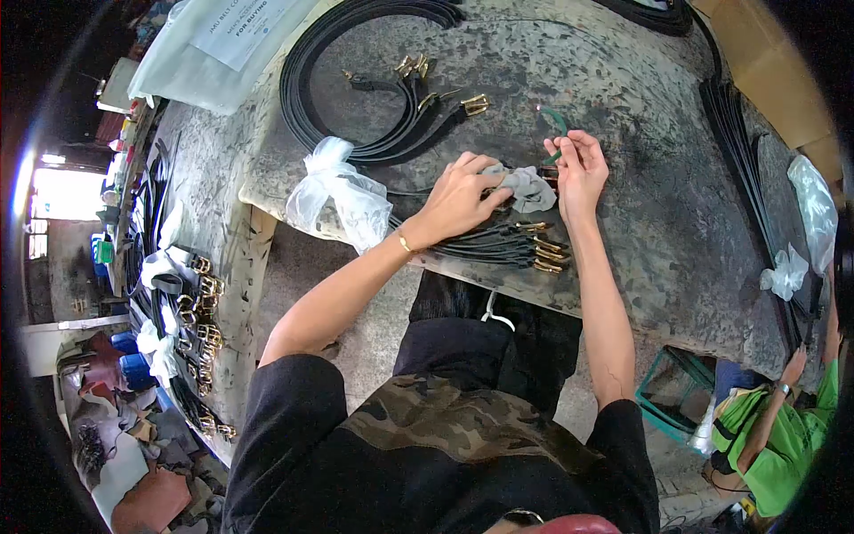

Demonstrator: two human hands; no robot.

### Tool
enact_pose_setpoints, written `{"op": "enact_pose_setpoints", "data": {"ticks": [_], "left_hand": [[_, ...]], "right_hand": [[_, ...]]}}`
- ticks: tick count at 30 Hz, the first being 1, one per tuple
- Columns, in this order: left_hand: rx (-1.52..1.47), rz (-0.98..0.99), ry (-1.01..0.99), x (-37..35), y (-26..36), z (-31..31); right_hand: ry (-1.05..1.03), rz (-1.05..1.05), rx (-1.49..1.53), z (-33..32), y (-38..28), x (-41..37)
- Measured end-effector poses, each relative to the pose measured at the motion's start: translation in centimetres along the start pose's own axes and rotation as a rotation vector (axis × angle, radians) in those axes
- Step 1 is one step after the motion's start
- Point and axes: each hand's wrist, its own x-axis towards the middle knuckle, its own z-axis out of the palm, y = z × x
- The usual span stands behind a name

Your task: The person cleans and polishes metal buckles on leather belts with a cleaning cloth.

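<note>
My left hand (pixel 461 198) is closed on a crumpled grey cloth (pixel 531 190) above the table's near edge. Just right of the cloth, the fingers of my right hand (pixel 580 167) pinch a thin green strip (pixel 553 117) that curves upward. Black belts with gold buckles (pixel 547 254) lie below my hands, their buckle ends pointing right. Another bundle of black belts (pixel 298 98) curves round at the upper left, with its gold buckles (pixel 476 105) beyond my left hand. A clear plastic wrap (pixel 334 191) is bunched beside my left forearm.
The worn table (pixel 667 222) carries more black belts (pixel 738 151) at the right and a labelled plastic package (pixel 213 53) at the upper left. Buckled belts (pixel 200 334) lie at the left. A co-worker in green (pixel 783 445) reaches in at the lower right, near a green crate (pixel 672 396).
</note>
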Motion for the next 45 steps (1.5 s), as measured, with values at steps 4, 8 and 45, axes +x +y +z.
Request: {"op": "enact_pose_setpoints", "data": {"ticks": [4, 8, 45], "left_hand": [[0.165, -0.047, 0.012, 1.1, 1.2, 1.1], [0.244, -0.135, 0.053, 2.1, 1.4, 1.7], [0.036, 0.111, 0.066, -0.1, 1.4, 0.1]], "right_hand": [[0.011, 0.014, 0.021, 0.1, -0.3, -0.1], [0.034, 0.018, 0.019, 0.1, -0.3, -0.2], [0.086, 0.065, 0.187, -0.7, -0.3, 0.1]]}}
